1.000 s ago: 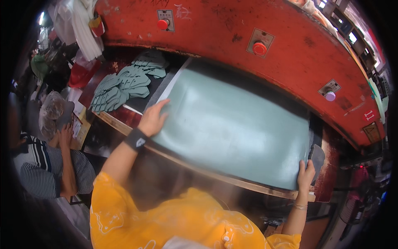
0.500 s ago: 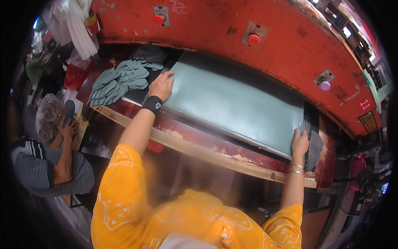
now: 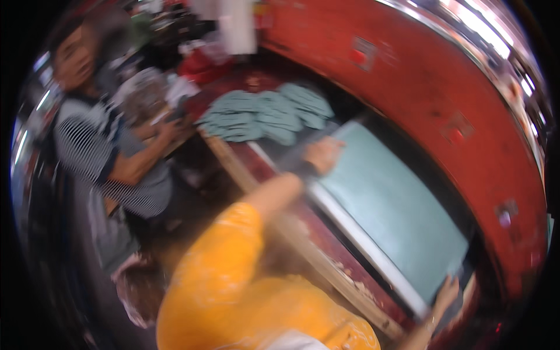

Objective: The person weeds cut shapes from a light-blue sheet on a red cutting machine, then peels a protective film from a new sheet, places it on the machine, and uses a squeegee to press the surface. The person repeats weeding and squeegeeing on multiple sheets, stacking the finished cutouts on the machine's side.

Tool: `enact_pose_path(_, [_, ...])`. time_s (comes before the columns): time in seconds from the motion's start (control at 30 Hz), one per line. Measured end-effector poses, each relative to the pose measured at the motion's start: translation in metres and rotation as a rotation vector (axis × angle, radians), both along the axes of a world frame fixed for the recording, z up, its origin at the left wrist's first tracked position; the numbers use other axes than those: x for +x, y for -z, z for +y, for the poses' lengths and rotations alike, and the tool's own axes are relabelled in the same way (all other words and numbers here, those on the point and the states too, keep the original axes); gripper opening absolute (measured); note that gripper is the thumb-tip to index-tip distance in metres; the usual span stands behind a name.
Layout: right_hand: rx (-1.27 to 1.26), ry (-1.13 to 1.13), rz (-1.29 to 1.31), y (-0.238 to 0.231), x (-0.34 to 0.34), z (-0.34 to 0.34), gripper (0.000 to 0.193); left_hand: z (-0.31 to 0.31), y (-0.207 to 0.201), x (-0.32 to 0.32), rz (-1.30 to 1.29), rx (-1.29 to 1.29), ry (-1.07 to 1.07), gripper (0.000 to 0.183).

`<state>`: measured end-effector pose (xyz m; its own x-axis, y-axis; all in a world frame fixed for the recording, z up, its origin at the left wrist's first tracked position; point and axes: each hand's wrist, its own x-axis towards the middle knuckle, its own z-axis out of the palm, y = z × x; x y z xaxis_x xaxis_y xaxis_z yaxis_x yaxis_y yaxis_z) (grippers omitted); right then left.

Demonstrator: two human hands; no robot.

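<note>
- A smooth, rectangular grey-green sheet (image 3: pixel 396 216), apparently rubbery, is being carried by the dark-red, wood-edged desk (image 3: pixel 318 230), just before the red-painted machine housing (image 3: pixel 408 93).
- Its left end is being touched by the bare left hand (image 3: pixel 324 154), its near right corner by the bare right hand (image 3: pixel 447 293); whether either is clamped or merely resting is being hidden by blur.
- A skew is probably being risked, since contact is being made only at opposite ends.
- Buckling is perhaps being invited (stiffness is not being shown), should uneven pushing be applied.
- Near the left hand, a layered heap of flat grey-green cut pieces (image 3: pixel 256 116) is being exposed to a sideways knock.
- Pinched fingers are being risked, should any housing part be lowered.
</note>
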<state>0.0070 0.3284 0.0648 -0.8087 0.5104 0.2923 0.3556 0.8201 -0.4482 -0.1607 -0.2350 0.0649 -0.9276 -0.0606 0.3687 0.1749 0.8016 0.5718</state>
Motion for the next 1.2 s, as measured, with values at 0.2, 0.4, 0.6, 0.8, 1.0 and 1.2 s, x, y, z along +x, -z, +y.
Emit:
enact_pose_path(0.2, [-0.062, -0.043, -0.119, -0.056, 0.027, -0.031, 0.043, 0.020, 0.011, 0.020, 0.046, -0.042, -0.134, 0.030])
enact_pose_path(0.4, [0.798, -0.249, -0.027, -0.103, 0.086, -0.045, 0.060, 0.020, 0.013, 0.042, 0.240, -0.006, -0.208, 0.030])
enact_pose_path(0.6, [0.608, -0.188, -0.396, -0.057, 0.098, 0.021, 0.077, 0.020, 0.010, 0.043, 0.216, -0.025, -0.236, 0.027])
enact_pose_path(0.8, [0.631, -0.200, -0.440, -0.057, 0.099, 0.040, 0.082, 0.021, 0.009, 0.043, 0.239, -0.027, -0.252, 0.025])
enact_pose_path(1.0, [0.575, -0.055, -0.526, -0.058, 0.099, 0.029, 0.078, 0.022, 0.007, 0.043, 0.237, 0.012, -0.279, 0.022])
enact_pose_path(1.2, [0.206, -0.060, -0.226, -0.058, 0.105, 0.042, 0.063, 0.023, 0.008, 0.042, 0.240, 0.051, -0.284, 0.020])
